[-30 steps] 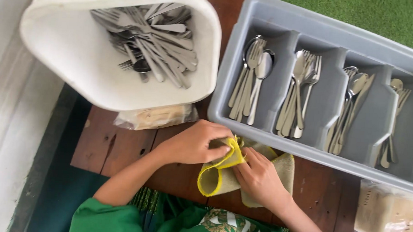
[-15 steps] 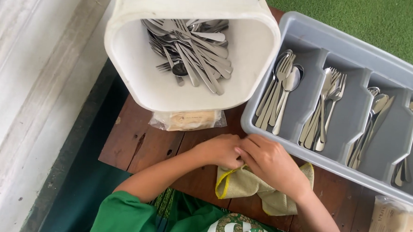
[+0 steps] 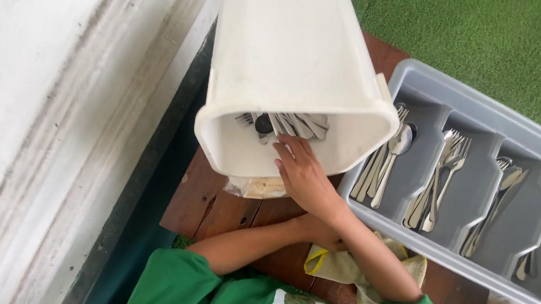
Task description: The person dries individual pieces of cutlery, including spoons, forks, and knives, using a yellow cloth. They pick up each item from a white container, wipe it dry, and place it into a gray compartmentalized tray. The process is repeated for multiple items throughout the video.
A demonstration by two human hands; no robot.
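— Head view: what's changed?
— The right hand [image 3: 303, 178] has left the cloth [image 3: 338, 267]. It's in the tipped bin [image 3: 298, 68] now, fingers spread on the cutlery [image 3: 290, 123], gripping nothing.
— And the left hand [image 3: 323, 233]?
— At the cloth on the desk [image 3: 219, 204]. Its fingers are hidden, so I can't tell.

A dark reddish-brown wooden table [image 3: 216, 207] of planks carries everything, with the white plastic bin [image 3: 295, 68] as its landmark, standing toward the far left corner. Pressed under the bin's near edge lies a clear plastic bag [image 3: 260, 187], and to the bin's right, touching it, sits a grey compartmented cutlery tray [image 3: 443, 86]. Nearer than the bin, toward the table's front edge, a crumpled yellow-trimmed cloth [image 3: 344, 268] lies on the wood.
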